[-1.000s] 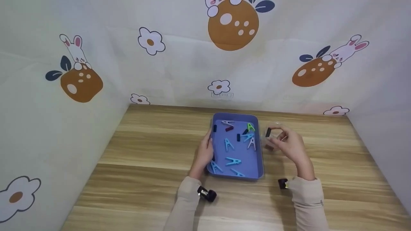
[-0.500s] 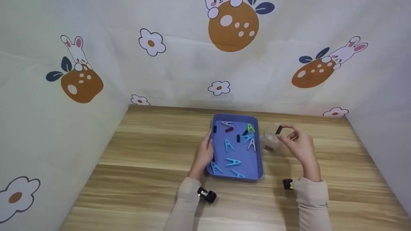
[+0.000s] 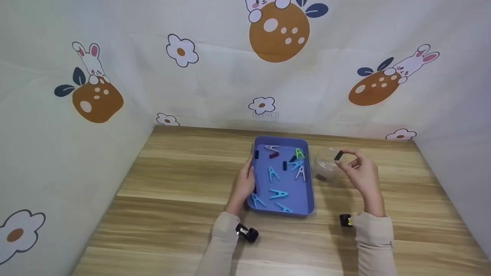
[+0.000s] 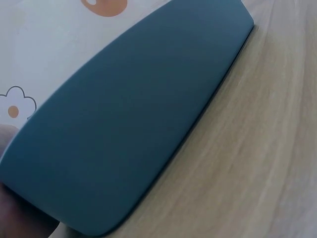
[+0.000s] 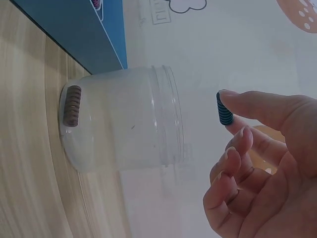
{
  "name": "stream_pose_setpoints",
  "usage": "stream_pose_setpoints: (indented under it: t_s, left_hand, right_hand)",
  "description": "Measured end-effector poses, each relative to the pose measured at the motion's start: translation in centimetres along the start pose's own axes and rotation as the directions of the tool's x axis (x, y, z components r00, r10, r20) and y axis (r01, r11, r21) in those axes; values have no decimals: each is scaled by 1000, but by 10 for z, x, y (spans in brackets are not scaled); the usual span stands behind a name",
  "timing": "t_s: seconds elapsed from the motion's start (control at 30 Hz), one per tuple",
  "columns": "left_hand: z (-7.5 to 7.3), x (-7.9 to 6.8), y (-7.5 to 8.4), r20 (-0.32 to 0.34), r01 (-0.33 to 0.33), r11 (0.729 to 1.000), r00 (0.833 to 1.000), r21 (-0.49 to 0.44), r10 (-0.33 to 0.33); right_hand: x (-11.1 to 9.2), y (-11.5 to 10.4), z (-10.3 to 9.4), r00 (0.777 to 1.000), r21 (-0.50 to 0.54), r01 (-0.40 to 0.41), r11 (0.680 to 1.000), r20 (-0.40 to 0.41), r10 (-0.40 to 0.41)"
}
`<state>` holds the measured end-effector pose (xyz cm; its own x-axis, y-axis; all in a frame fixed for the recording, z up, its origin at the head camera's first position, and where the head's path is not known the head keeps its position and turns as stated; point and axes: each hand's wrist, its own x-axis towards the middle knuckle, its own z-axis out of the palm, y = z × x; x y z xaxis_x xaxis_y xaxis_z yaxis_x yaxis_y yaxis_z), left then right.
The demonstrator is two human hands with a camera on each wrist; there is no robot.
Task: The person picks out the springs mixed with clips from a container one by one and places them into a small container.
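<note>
My right hand (image 3: 362, 174) pinches a small dark ribbed cylinder (image 5: 225, 110) between thumb and forefinger, the other fingers curled loosely. It is held just above and right of the mouth of a clear jar (image 5: 119, 124). Inside the jar, at the bottom, lies a brown ribbed cylinder (image 5: 72, 106). My left hand (image 3: 243, 184) grips the left side of a blue tray (image 3: 284, 209); only blurred parts of that hand show in the left wrist view. The tray holds blue clothespins (image 3: 278, 193), lilac ones, a green clothespin (image 3: 299, 153), a dark red cylinder (image 3: 274, 155) and several dark cylinders.
The jar stands upright close to the tray's right side. Wooden tabletop (image 3: 168, 172) extends around both. A pale printed cloth (image 3: 215, 76) encloses the table at the back and sides.
My right hand has moved right with the dark ribbed cylinder, from over the jar to beside its rim, bringing more of the jar into sight. My left hand and the tray have stayed put.
</note>
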<state>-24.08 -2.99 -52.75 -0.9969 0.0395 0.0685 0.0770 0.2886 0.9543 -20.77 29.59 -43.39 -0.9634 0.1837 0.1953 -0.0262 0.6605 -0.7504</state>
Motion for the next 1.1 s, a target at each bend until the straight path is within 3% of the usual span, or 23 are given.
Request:
stream_pose_setpoints:
  t_s: [0.43, 0.63, 1.1]
  left_hand:
    - [1, 1, 0, 5, 13, 1000, 1000, -24, -13]
    - [1, 4, -1, -18, -49, 999, 999, -3, 49]
    - [2, 4, -5, 8, -54, 996, 998, -66, 55]
  right_hand:
    - [5, 15, 1, 998, 3, -58, 998, 9, 58]
    - [5, 18, -1, 996, 1, -77, 997, 39, 77]
    - [7, 29, 6, 985, 121, -158, 980, 83, 148]
